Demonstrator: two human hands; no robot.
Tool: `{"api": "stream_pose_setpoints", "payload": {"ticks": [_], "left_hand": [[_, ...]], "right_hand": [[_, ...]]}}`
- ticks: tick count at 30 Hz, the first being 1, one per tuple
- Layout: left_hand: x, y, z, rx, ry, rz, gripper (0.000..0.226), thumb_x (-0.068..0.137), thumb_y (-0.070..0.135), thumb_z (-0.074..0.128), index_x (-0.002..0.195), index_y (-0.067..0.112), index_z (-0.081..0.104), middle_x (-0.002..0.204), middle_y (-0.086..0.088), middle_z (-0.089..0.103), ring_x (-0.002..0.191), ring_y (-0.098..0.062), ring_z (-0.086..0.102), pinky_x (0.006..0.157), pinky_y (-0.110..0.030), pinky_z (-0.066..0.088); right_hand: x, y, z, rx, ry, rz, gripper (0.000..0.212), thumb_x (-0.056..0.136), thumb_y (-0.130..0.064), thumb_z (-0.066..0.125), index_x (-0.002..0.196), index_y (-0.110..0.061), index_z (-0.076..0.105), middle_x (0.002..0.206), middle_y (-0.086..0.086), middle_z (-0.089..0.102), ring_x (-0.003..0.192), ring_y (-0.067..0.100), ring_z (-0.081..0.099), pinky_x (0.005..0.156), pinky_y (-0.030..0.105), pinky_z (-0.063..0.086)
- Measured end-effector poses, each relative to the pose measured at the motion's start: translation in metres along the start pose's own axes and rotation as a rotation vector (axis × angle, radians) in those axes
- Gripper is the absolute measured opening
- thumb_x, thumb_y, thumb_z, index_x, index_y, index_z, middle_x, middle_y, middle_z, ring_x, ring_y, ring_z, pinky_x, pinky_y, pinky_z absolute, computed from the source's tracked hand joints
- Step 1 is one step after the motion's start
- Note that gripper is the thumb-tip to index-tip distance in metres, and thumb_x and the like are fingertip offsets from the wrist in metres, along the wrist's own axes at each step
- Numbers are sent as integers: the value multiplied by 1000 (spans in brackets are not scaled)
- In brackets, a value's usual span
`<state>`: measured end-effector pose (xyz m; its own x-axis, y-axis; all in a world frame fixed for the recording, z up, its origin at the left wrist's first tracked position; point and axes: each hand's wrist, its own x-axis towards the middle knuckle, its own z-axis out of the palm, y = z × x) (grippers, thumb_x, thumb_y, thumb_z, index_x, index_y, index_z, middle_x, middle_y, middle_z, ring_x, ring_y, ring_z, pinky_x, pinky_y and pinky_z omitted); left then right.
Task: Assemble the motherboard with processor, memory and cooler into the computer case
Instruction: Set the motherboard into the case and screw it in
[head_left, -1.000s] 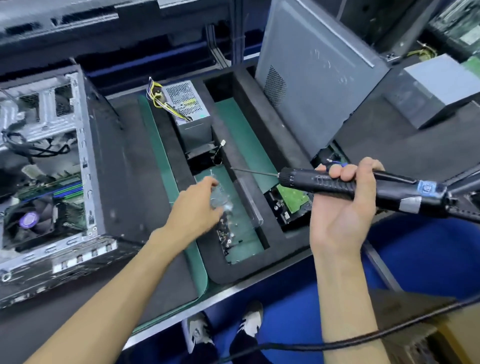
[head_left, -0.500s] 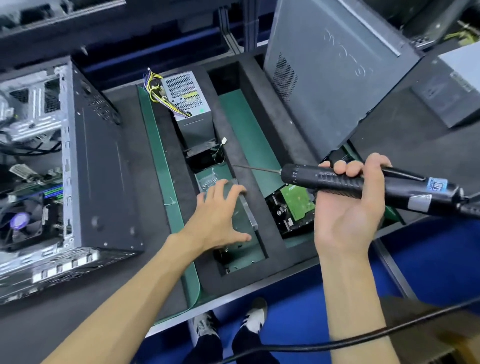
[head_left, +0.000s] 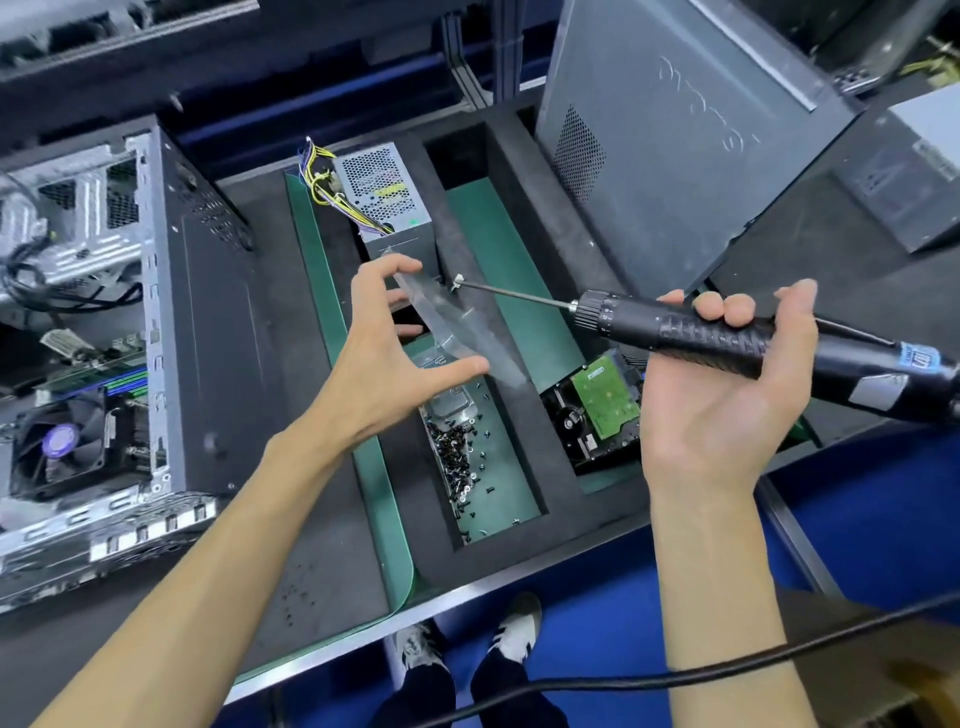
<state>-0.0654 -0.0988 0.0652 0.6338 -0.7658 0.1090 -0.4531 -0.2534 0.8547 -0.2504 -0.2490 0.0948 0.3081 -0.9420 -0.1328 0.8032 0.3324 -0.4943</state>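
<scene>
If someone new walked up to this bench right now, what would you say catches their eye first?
Probably the black electric screwdriver gripped in the right hand at centre right, a screw on its bit tip. Next, the left hand holding a clear plastic lid above the loose screws in the foam tray. At far left lies the open computer case, its cooler fan visible inside.
</scene>
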Motion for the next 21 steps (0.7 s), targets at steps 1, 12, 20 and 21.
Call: {"api": "stream_pose_setpoints", "payload": {"ticks": [1, 12, 20, 21], "left_hand": [[0, 3, 3, -55, 14, 11, 94, 64, 40, 89, 135, 20, 30, 142, 0, 32, 131, -13, 48, 100, -38, 52], [21, -2, 50, -80, -166, -121, 132, 71, 19, 91, 155, 42, -9, 165, 14, -15, 151, -12, 20, 119, -37, 33], [-6, -38, 38, 523, -254, -275, 17, 84, 13, 60, 94, 25, 67, 83, 13, 68, 86, -16, 66, 84, -36, 54], [-10, -42, 40, 592, -366, -269, 20, 85, 12, 57, 94, 25, 69, 85, 11, 70, 88, -19, 67, 86, -35, 53]], "right_hand": [[-1, -1, 1, 13, -4, -7, 17, 103, -28, 55, 88, -20, 58, 75, -3, 51, 75, 16, 52, 91, 36, 49], [-1, -6, 4, 51, -2, -43, 27, 102, -27, 56, 78, -20, 65, 74, -2, 50, 73, 17, 52, 89, 37, 50], [-1, 0, -6, -19, 35, 11, 9, 100, -23, 58, 95, -22, 50, 72, -5, 49, 71, 15, 51, 88, 36, 47], [-1, 3, -6, -34, 25, 14, 9, 99, -22, 57, 93, -23, 51, 71, -5, 49, 70, 14, 50, 88, 36, 46]]}}
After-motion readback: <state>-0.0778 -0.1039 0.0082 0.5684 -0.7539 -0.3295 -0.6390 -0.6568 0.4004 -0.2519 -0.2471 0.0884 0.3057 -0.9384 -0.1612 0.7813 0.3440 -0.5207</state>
